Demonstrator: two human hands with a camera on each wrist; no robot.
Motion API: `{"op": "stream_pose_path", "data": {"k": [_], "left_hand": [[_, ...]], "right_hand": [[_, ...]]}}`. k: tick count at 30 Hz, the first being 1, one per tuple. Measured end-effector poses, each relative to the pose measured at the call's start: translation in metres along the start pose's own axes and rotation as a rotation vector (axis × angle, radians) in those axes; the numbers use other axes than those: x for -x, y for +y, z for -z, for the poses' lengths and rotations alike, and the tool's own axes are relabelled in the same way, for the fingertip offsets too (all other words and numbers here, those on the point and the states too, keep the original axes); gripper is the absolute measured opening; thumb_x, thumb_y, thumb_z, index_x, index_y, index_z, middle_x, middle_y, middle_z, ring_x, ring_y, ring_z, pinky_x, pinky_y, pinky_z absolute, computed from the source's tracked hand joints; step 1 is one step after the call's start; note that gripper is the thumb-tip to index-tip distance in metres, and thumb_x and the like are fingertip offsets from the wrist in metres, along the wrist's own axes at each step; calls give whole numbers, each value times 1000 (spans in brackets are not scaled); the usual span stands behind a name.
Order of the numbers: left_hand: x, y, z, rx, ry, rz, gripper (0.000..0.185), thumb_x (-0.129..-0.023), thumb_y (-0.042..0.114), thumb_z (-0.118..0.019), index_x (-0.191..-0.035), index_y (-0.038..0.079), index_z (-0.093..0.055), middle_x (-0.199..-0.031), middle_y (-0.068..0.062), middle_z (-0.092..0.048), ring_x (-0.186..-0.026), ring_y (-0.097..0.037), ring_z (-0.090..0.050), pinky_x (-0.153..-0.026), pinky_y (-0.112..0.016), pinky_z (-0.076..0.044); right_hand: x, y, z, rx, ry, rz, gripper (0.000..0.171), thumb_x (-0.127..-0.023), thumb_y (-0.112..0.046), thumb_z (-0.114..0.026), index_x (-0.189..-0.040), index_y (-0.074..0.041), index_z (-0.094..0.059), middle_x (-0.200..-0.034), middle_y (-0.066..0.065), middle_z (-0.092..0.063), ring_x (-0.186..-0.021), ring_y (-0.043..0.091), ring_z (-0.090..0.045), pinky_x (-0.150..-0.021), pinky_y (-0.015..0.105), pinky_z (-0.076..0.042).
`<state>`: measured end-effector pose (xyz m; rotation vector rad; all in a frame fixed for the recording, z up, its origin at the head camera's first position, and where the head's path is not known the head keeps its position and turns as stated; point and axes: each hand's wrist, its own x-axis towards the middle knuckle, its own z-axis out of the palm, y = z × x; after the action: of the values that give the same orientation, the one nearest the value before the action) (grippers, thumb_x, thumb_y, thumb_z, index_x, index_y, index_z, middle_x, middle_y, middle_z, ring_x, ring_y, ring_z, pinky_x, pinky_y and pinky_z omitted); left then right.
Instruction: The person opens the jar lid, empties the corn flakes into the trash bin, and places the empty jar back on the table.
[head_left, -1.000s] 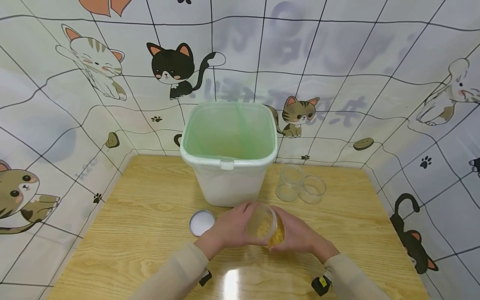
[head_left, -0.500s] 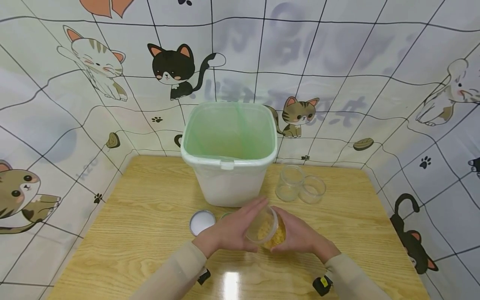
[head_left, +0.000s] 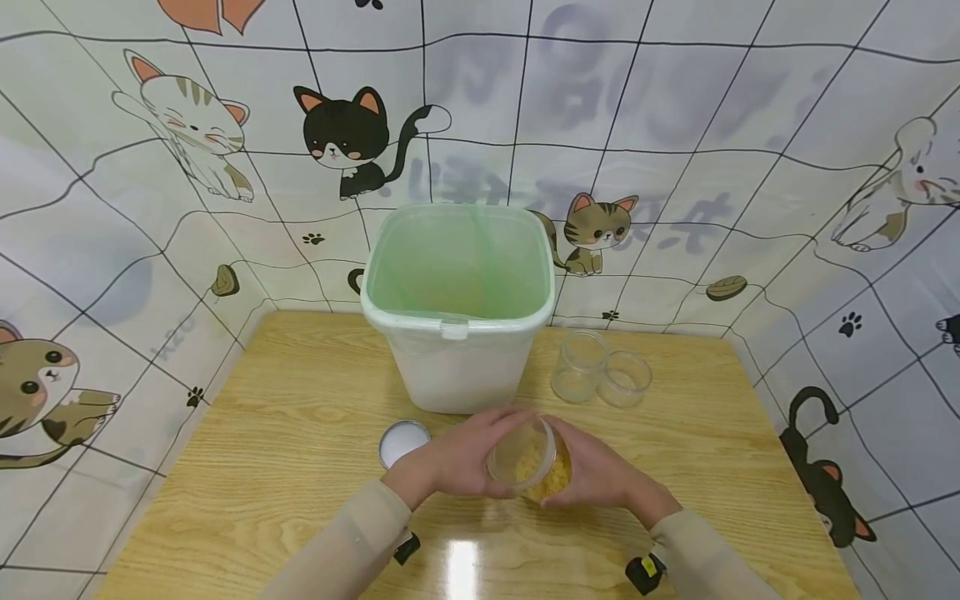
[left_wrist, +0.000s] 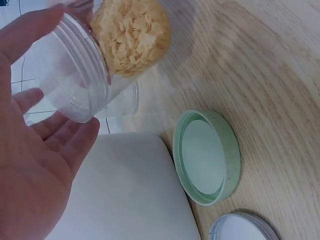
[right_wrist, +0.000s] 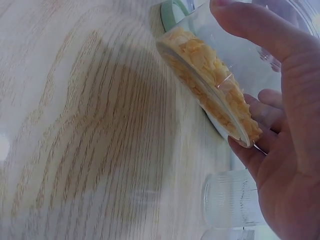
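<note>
A clear jar [head_left: 522,454] with pale yellow flakes [left_wrist: 132,37] at its bottom end is held tilted between both hands just above the table, its ridged mouth toward the left. My left hand [head_left: 468,454] curls thumb and fingers around the mouth end. Around the flake-filled end, my right hand [head_left: 600,468] grips the wall with thumb and fingers. A green lid [left_wrist: 204,157] lies on the table below the left hand; in the head view that hand hides it. Left of it is a white, metal-rimmed lid [head_left: 402,442].
Behind the hands stands a white bin [head_left: 465,367] with a green liner. Two clear containers, a taller one [head_left: 580,367] and a shorter one [head_left: 626,378], stand to its right. Cat-printed sheeting [head_left: 480,92] walls in the wooden table [head_left: 300,400] at the back and sides.
My left hand loosened and spread its fingers around the jar's mouth, then closed on it again. For a moment the green lid's edge showed beside it. My right hand kept its grip on the jar.
</note>
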<state>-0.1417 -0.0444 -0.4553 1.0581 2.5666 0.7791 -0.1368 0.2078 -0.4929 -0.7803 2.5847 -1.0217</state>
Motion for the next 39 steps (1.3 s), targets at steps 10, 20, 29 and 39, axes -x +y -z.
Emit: {"op": "stream_pose_path", "data": {"k": [10, 20, 29, 39], "left_hand": [[-1, 4, -7, 9, 46, 178, 107, -69, 72, -71, -154, 34, -19, -150, 1, -40, -127, -22, -52, -96, -45, -53], [-2, -1, -6, 25, -26, -27, 118, -69, 17, -83, -155, 43, -8, -166, 5, -3, -150, -23, -22, -102, -44, -50], [-2, 0, -3, -33, 49, -24, 103, -72, 39, -83, -155, 34, -22, -157, 4, -31, -140, -19, -40, -109, -42, -46], [-2, 3, -6, -106, 86, 147, 104, -69, 72, -71, -153, 31, -25, -144, -1, -47, -125, -21, -54, -98, -42, -53]], "right_hand": [[-1, -4, 2, -15, 4, 10, 107, -58, -38, -92, -147, -16, -37, -135, 0, -56, -117, 15, -56, -98, 42, -50], [1, -3, 1, 13, 1, -34, 116, -58, -43, -92, -152, -20, -28, -146, -4, -47, -131, 16, -49, -109, 49, -43], [0, -2, 2, -12, 9, -31, 113, -57, -40, -93, -150, -23, -32, -144, -3, -49, -129, 15, -50, -107, 48, -45], [-2, -3, 2, -22, 5, -13, 108, -58, -40, -93, -147, -18, -36, -134, -1, -56, -119, 15, -56, -98, 44, -49]]}}
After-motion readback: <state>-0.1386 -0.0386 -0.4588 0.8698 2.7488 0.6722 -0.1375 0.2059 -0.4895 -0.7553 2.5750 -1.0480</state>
